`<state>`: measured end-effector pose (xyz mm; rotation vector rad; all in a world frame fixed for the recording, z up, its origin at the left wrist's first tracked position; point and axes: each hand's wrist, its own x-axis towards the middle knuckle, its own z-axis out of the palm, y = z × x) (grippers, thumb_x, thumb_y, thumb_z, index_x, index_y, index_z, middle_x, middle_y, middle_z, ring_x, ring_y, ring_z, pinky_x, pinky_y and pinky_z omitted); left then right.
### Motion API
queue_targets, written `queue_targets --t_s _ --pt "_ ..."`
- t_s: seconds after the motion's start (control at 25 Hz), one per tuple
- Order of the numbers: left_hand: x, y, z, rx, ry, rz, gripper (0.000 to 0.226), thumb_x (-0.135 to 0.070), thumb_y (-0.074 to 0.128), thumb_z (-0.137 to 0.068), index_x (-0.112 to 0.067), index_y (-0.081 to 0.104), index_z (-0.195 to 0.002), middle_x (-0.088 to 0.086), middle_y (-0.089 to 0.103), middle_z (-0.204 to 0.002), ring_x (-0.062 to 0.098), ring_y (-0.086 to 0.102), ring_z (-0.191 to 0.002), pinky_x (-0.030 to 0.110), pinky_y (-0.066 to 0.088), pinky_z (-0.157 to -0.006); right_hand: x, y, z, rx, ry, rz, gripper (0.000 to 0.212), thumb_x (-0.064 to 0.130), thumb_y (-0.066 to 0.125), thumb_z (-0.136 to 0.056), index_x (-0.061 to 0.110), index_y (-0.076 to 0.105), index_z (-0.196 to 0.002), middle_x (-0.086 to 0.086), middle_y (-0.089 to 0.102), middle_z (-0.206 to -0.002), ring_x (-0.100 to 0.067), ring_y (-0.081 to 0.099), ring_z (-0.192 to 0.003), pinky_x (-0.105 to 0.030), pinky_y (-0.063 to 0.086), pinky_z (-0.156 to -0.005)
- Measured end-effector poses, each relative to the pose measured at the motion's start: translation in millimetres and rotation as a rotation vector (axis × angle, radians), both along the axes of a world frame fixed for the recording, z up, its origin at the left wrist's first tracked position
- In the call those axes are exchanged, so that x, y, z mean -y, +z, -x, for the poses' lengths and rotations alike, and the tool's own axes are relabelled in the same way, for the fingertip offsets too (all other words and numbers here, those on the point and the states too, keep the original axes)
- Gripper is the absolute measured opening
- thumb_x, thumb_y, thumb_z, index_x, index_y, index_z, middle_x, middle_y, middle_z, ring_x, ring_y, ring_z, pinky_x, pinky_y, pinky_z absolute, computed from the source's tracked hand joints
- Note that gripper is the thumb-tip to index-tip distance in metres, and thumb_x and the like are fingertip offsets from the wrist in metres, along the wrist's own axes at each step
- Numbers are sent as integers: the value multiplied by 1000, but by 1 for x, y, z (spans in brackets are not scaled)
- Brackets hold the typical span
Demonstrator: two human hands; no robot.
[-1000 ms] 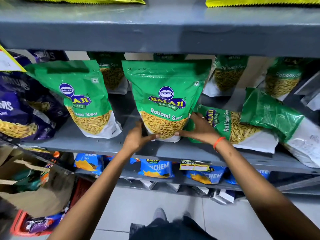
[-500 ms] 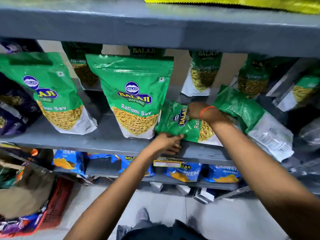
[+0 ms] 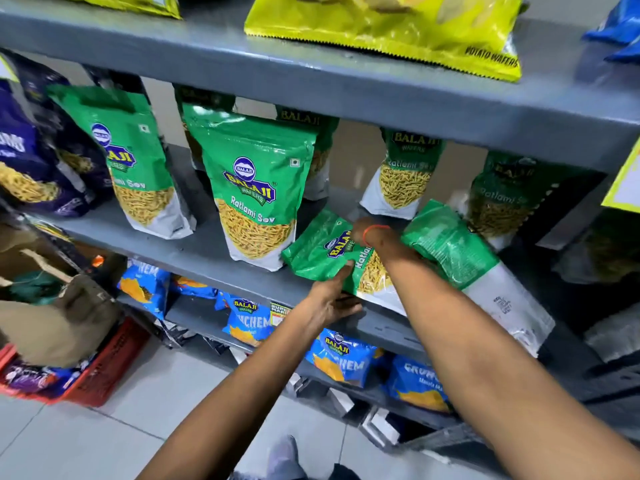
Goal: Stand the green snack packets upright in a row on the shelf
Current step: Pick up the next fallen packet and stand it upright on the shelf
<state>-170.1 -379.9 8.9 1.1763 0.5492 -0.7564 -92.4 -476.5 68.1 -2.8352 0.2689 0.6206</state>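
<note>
Two green Ratlami Sev packets stand upright at the front of the grey shelf [image 3: 194,258]: one on the left [image 3: 135,161] and one in the middle [image 3: 254,188]. Right of them a third green packet [image 3: 318,251] lies on its side at the shelf's front edge. My left hand [image 3: 332,299] holds its lower edge from below. My right hand [image 3: 363,230] reaches over its top, fingers hidden behind it. Another green packet [image 3: 464,258] lies tilted, back side up, to the right. More green packets [image 3: 405,174] stand at the back.
Purple snack bags [image 3: 31,161] fill the shelf's left end. Yellow wafer bags [image 3: 398,32] lie on the shelf above, blue packets [image 3: 343,358] on the shelf below. A brown bag [image 3: 59,317] and a red crate [image 3: 104,372] sit on the floor at left.
Both hands left the middle upright packet and moved right onto the packet lying on its side. The camera view shifted right and tilted.
</note>
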Motion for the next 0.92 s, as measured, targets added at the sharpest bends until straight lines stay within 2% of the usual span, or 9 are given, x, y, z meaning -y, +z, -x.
queue_targets --t_s 0.08,0.2,0.28,0.44,0.52,0.6,0.64,0.72,0.92 --pt "10 6 1 48 81 0 48 -35 70 -80 -9 50 -115 13 57 -95 22 56 -66 35 57 -50 7 -6 5 18 20 -5 27 12 37 -97 1 62 -101 -25 56 -123 -24 54 -102 -28 46 -81" --pt "17 12 0 125 183 61 42 -2 66 -82 -2 52 -122 15 60 -102 25 60 -74 47 54 -73 13 -7 13 130 -57 -105 26 9 39 -94 2 62 -83 -21 61 -123 -21 55 -97 -25 50 -79" --pt "17 16 0 182 200 66 39 6 62 -82 -1 53 -119 16 60 -100 28 59 -81 52 51 -83 20 0 14 266 -180 -179 30 3 37 -93 -9 61 -107 -28 59 -126 -34 58 -113 -38 47 -94" --pt "23 36 -6 408 104 59 33 7 55 -86 -7 49 -116 16 61 -104 25 60 -79 40 55 -69 43 20 20 557 -485 -368 36 5 33 -97 -16 50 -122 -31 47 -135 -39 45 -128 -42 35 -105" --pt "32 44 -18 544 88 -28 34 11 53 -86 3 52 -119 26 61 -117 26 58 -90 42 54 -81 62 23 31 597 -573 -418 36 9 31 -98 -13 47 -122 -31 45 -137 -36 43 -129 -38 34 -104" --pt "38 50 -33 650 81 -120 32 12 54 -84 11 54 -116 31 58 -124 25 54 -97 48 48 -94 80 23 42 607 -621 -495 35 10 29 -99 -14 52 -109 -32 44 -137 -36 44 -128 -38 34 -106" --pt "40 52 -40 705 57 -172 29 10 55 -84 10 55 -114 31 59 -123 24 55 -97 49 48 -94 87 22 45 631 -653 -532 34 10 29 -99 -14 53 -104 -32 43 -137 -36 43 -128 -38 33 -107" --pt "42 57 -55 843 -16 -251 23 7 55 -86 4 53 -108 30 62 -116 26 57 -98 47 49 -91 92 21 47 790 -694 -574 37 12 28 -100 -14 49 -116 -31 46 -136 -36 44 -127 -36 32 -105" --pt "37 53 -89 1014 -104 -174 16 6 47 -91 -3 36 -98 18 51 -105 23 48 -101 51 44 -96 76 9 46 1097 -787 -921 33 12 35 -100 -9 45 -124 -28 49 -132 -35 45 -122 -23 32 -90"
